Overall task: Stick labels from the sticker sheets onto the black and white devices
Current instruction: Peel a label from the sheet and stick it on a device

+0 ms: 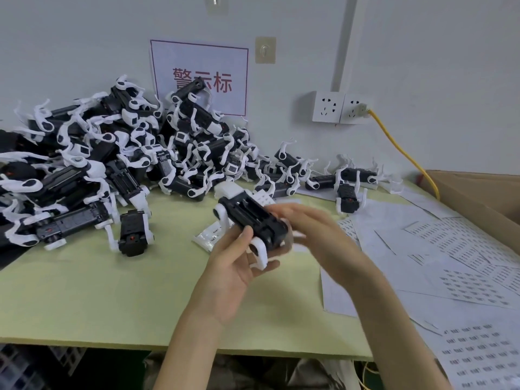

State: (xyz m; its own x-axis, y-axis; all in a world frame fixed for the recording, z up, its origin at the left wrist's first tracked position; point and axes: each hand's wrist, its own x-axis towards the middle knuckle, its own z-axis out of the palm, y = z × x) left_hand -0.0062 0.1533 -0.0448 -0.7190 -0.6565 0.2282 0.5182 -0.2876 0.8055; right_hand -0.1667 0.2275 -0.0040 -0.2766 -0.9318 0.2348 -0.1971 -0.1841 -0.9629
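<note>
The held device (250,219) is showing a blocky black body with grooves along its top, a white block at its far end and curved white legs sticking out at the sides; one white leg is hanging down at its near end. It is being held tilted above the green table (112,291), just in front of the big pile of devices (112,153), with its far end pointing up and left.

The left hand (236,266) is cupping it from below: the thumb (245,234) is pressing against the near side of the black body, while the fingers are curling underneath, with the near white leg resting across them. The right hand (312,232) is reaching in from the right, its fingers (281,211) lying close together and stretched over the device's right end. Motion blur is hiding whether they are pinching a label or only touching the plastic, so I cannot tell.

Sticker sheets (464,249) are lying spread on the table to the right, well apart from both hands, some of them overlapping. A small white packet (208,239) is lying on the table below the held device
</note>
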